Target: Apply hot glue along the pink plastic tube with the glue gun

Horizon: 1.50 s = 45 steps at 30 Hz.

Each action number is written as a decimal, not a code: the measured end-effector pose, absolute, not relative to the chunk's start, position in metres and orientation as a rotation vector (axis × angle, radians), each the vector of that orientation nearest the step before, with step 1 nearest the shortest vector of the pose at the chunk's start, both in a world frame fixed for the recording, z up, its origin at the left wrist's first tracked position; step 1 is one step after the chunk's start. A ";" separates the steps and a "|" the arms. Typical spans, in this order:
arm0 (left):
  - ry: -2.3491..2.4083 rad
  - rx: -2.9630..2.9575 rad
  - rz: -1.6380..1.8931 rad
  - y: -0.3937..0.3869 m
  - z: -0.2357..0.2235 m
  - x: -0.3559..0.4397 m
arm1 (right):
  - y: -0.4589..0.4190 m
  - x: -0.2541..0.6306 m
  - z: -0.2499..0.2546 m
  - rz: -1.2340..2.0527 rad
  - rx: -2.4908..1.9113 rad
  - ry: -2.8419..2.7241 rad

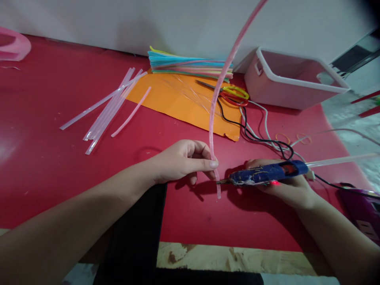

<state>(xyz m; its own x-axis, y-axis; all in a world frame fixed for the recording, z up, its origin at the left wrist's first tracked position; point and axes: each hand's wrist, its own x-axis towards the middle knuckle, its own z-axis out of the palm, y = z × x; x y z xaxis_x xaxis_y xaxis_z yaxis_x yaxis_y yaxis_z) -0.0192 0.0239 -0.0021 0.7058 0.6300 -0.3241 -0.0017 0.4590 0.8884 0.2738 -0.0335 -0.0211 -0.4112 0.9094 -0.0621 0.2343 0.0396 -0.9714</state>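
Observation:
My left hand [190, 160] pinches a long pink pipe cleaner [213, 107] near its lower end, and the rest of it curves up out of view. In my right hand [285, 190] is a dark blue glue gun [261, 174], lying on its side with a red light glowing on it. A clear glue stick [341, 159] sticks out of the gun's back end. The gun's nozzle [224, 181] meets the pipe cleaner just below my left fingertips; whether it touches or only overlaps I cannot tell.
Several glue sticks [109, 107] and a short pink pipe cleaner piece [132, 112] lie left on the red table [44, 166]. Behind are an orange sheet [178, 103], scissors [234, 95], a pipe cleaner bundle [184, 63] and a pink bin [279, 87]. Cables [264, 138] and a purple power strip [363, 209] are right.

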 end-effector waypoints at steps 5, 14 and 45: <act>0.697 1.057 0.434 0.024 -0.003 -0.020 | -0.034 0.276 -0.023 1.392 -1.165 -1.717; 0.701 1.073 0.415 0.024 -0.003 -0.021 | -0.032 0.273 -0.020 1.343 -1.176 -1.732; 0.706 1.081 0.343 0.024 0.000 -0.019 | -0.036 0.286 -0.031 1.260 -1.244 -1.741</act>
<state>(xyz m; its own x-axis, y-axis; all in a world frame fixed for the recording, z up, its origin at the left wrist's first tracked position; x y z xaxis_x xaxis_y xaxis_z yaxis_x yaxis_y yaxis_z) -0.0190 0.0243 -0.0001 0.7354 0.5777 -0.3542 0.0782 0.4469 0.8912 0.2858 -0.0355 -0.0312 -0.3411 0.9397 -0.0259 0.3184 0.0895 -0.9437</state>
